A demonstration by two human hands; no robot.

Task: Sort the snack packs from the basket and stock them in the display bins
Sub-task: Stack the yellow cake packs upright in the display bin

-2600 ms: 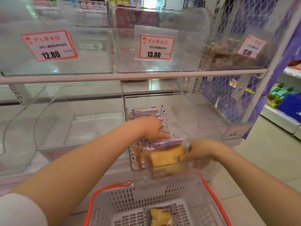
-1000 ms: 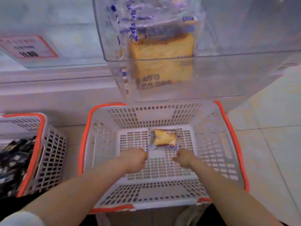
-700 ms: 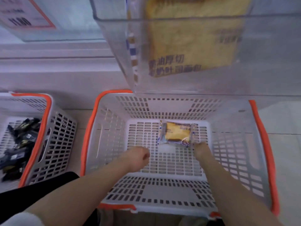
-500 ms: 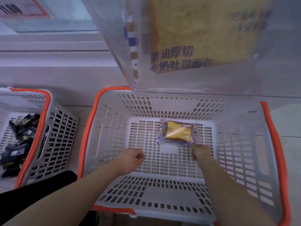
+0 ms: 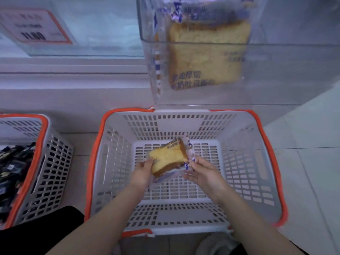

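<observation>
1. A pale tiled floor (image 5: 303, 162) lay under everything; a white shelf base (image 5: 73, 85) ran across the upper part of the view.
2. A white slotted basket (image 5: 239, 181) with an orange rim stood on the floor in the centre; a second basket (image 5: 46, 162) of the same kind stood just beside it on the left, with dark packets (image 5: 12, 172) piled inside.
3. A clear display bin (image 5: 276, 70) hung above the far edge of the centre basket; a wrapped toast slice (image 5: 207, 54) stood upright against its front wall; a red-bordered price tag (image 5: 35, 26), blurred, sat on the neighbouring bin at upper left.
4. Both forearms reached down into the centre basket.
5. A snack pack (image 5: 167, 159), a toast slice in clear wrapping, was held tilted above the basket floor, between the two hands.
6. The left hand (image 5: 142, 172) gripped the pack's left edge; the right hand (image 5: 200, 172) pinched the wrapper's right end, its other fingers loosely spread.
</observation>
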